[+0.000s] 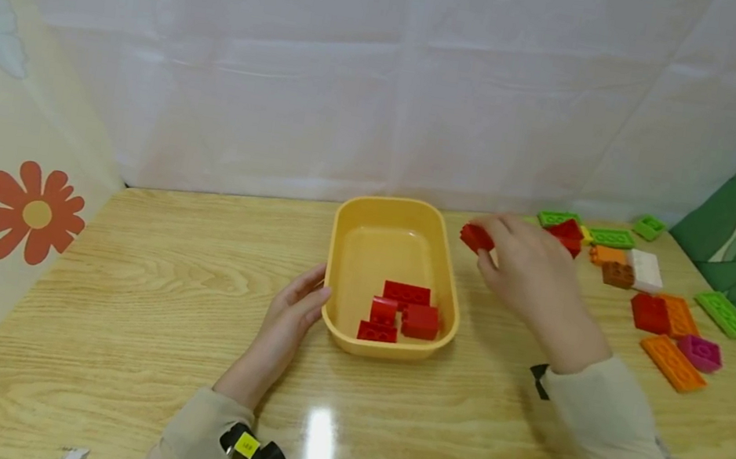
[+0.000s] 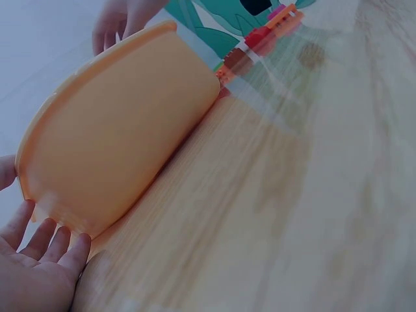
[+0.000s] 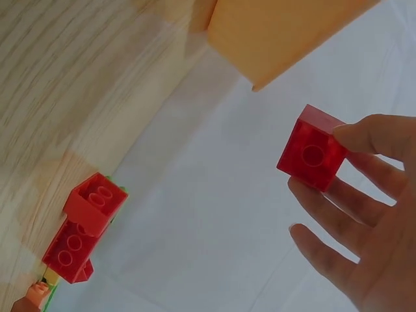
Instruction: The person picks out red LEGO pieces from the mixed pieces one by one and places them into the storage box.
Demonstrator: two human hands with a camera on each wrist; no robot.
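A yellow bin (image 1: 345, 254) stands on the table with several red bricks (image 1: 421, 321) at its near end. My left hand (image 1: 286, 318) is at the bin's left side, thumb at the rim; in the left wrist view its fingertips (image 2: 79, 242) rest against the outer wall. To the right of the bin, my right hand (image 1: 525, 267) pinches a red brick (image 3: 313, 151) between thumb and fingers, raised above the table. The right wrist view shows the brick's hollow underside. Beyond that hand, another red brick (image 1: 568, 236) lies partly hidden.
At the right lie loose bricks: a white brick (image 1: 645, 270), a brown brick (image 1: 618, 274), a red brick (image 1: 651, 312), a magenta brick (image 1: 700, 353), an orange plate (image 1: 672, 363) and a green plate (image 1: 726, 314). A white cloth (image 1: 275, 89) hangs behind the table.
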